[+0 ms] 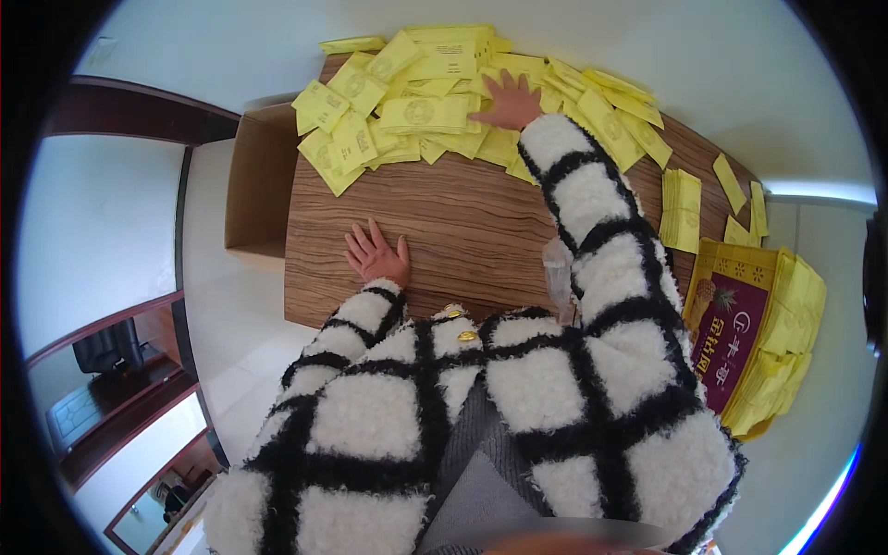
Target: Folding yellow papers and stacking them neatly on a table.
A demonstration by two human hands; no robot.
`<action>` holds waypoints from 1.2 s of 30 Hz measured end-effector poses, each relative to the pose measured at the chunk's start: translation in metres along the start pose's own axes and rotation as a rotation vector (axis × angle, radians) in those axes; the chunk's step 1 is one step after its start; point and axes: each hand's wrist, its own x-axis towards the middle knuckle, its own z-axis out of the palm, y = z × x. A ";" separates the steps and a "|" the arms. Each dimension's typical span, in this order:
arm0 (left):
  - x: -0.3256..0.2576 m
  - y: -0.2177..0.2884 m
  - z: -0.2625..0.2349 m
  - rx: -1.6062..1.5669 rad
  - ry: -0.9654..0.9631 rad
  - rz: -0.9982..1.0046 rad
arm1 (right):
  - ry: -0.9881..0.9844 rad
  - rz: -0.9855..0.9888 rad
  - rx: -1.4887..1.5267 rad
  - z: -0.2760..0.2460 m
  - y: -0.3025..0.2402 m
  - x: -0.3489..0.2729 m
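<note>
While left hand (377,255) rests flat, fingers spread, on bare wooden bench (444,231) near its front edge, right hand (507,100) spreads open on yellow packet heap (435,102) at far edge, cardboard box (259,180) left, white floor around.

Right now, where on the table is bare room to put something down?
The table is bare between the left hand and the right sleeve, below the yellow packets. The far edge is crowded around the right hand.
</note>
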 end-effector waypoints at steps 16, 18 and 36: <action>-0.010 -0.053 -0.016 -0.017 -0.075 0.051 | -0.256 -0.254 -0.177 0.024 -0.070 -0.099; -0.012 -0.056 -0.015 -0.017 -0.072 0.057 | -0.521 -0.288 -0.033 0.010 -0.070 -0.078; 0.028 -0.045 -0.014 -0.026 -0.122 0.099 | 0.487 -0.203 -0.066 -0.023 -0.073 0.103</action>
